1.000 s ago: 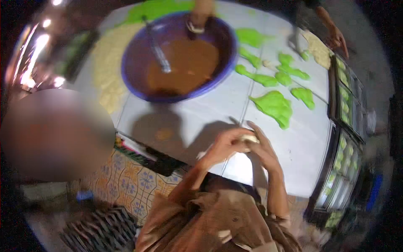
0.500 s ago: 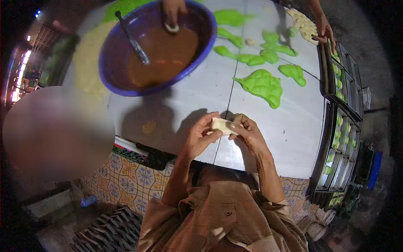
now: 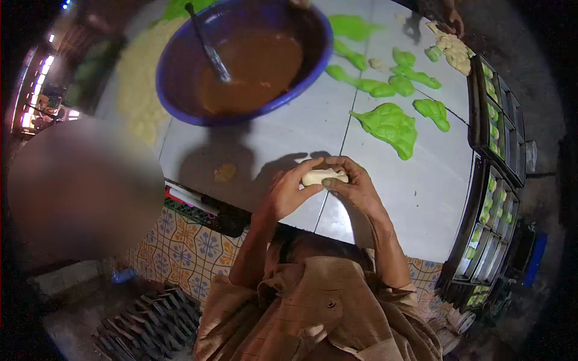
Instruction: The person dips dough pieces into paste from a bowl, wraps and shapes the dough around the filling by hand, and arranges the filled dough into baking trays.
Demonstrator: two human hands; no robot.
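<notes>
A short roll of pale dough (image 3: 320, 177) is held between my two hands, just above the front edge of the white tiled table (image 3: 283, 141). My left hand (image 3: 293, 188) grips its left end, with the thumb below and the fingers above. My right hand (image 3: 355, 182) pinches the other end, its thumb pressed on the front of the roll. Beyond my hands lies a flattened piece of bright green dough (image 3: 390, 129). A large blue basin (image 3: 241, 115) of brown filling (image 3: 256, 69) stands at the back left, with a metal-ended utensil (image 3: 209, 51) in it.
More green dough pieces (image 3: 400, 85) and pale dough (image 3: 453, 51) lie at the back right, near a co-worker's hand (image 3: 454, 24). Dark trays (image 3: 475, 135) holding green and pale pieces line the right edge. Pale dough (image 3: 139, 78) spreads left of the basin.
My fingers have closed round the dough, which now looks rounder. The hand that was in the basin has moved back almost out of view. The co-worker's hand at the right has drawn away from the trays.
</notes>
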